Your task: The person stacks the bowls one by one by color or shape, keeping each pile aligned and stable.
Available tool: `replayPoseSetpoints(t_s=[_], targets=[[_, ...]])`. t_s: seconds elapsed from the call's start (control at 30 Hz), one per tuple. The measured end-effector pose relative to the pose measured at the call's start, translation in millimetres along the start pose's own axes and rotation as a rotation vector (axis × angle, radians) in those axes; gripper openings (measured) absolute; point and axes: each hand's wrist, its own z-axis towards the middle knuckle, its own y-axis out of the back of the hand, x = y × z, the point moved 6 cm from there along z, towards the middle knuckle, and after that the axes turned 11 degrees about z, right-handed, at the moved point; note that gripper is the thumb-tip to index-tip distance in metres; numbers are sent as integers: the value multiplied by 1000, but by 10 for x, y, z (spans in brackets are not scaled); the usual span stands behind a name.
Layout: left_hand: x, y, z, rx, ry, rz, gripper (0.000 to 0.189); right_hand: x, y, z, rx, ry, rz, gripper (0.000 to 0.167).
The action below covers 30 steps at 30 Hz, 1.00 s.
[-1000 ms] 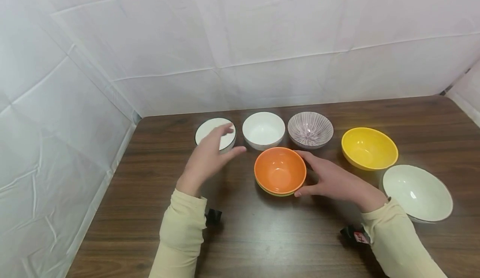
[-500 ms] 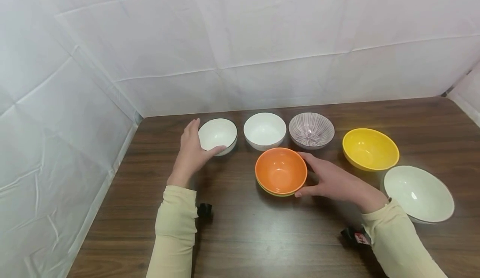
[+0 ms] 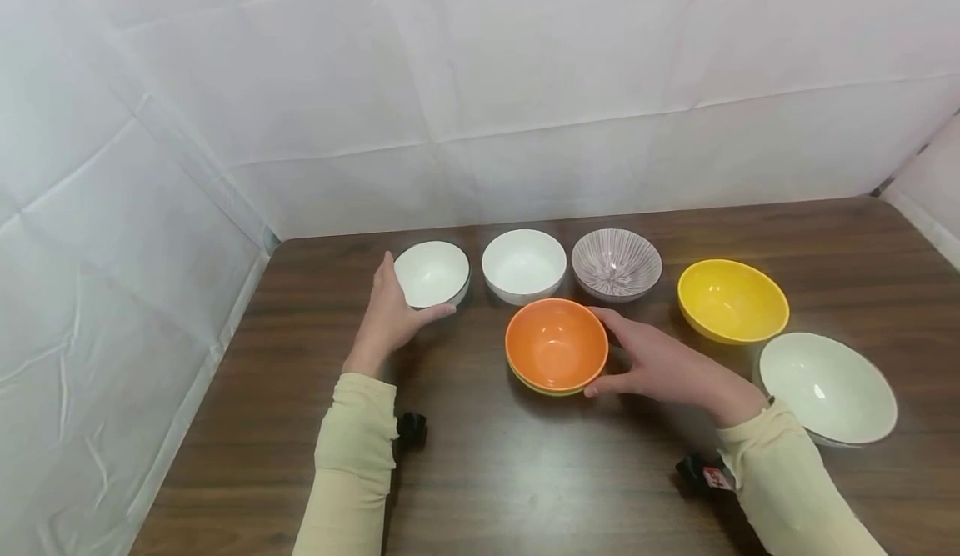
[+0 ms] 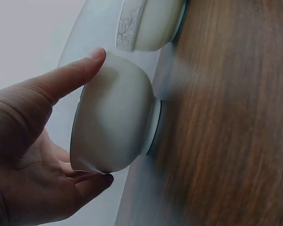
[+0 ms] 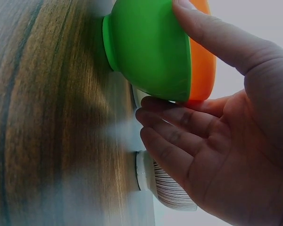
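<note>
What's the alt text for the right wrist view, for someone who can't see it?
A right hand grips a green bowl with an orange bowl nested inside it. Nearby, a striped bowl stands on a wooden table; the picture is turned sideways.

Left sleeve [image 3: 348, 464] and right sleeve [image 3: 798, 477]: pale yellow cloth, long, plain, wrinkled along the forearm, ending in a creased left cuff [image 3: 365, 383] and right cuff [image 3: 752, 424]. Left hand [image 3: 392, 319] and right hand [image 3: 663, 364] bare past these. Small black block [image 3: 412, 428] at left wrist; matching dark block [image 3: 688, 469] at right wrist, bearing a red label [image 3: 717, 478] with pale marks, too small to read.
</note>
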Motion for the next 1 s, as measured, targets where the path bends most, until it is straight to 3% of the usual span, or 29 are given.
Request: replayPoseSetpoints(t_s=[0.3,1.0], targets=[[33,-25,8,-15,35,-18,119,44,-46,9,0,38,8,99],[106,51,1,-57,8,17,112,1,-78,101,21,-1,4,103]])
